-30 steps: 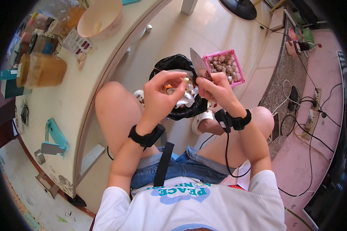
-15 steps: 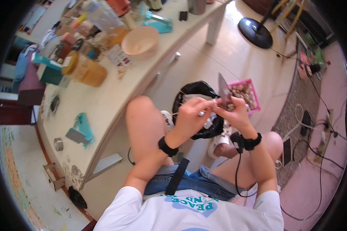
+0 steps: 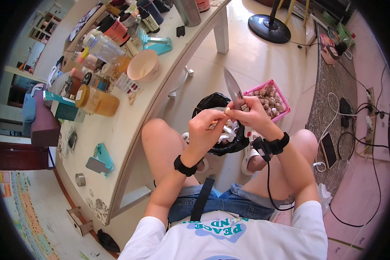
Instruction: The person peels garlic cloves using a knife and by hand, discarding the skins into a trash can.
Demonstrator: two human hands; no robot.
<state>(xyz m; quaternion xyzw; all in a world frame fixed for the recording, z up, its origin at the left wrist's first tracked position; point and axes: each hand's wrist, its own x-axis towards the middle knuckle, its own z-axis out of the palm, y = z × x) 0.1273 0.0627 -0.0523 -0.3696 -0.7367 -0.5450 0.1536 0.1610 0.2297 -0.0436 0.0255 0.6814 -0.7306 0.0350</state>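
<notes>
My right hand [image 3: 256,116] is closed round the handle of a kitchen knife [image 3: 233,86], whose blade points up and away from me. A small pale garlic clove [image 3: 227,111] sits at the meeting fingertips of both hands, against my right thumb. The fingers of my left hand [image 3: 206,129] pinch at the clove. Directly below my hands stands a bin lined with a black bag [image 3: 211,102], with white scraps in it. Just beyond my right hand, a pink basket [image 3: 283,96] holds many brownish-white garlic pieces [image 3: 268,96].
On the left a long white table [image 3: 130,108] carries a pale bowl [image 3: 143,66], an amber jar [image 3: 100,102], bottles and a teal phone stand [image 3: 103,159]. A round black stand base [image 3: 268,28] is ahead. Cables and a phone [image 3: 329,150] lie on the stone ledge at right.
The view has shifted a little. My hands stay together at the clove, with the knife still in my right hand; its blade leans further left.
</notes>
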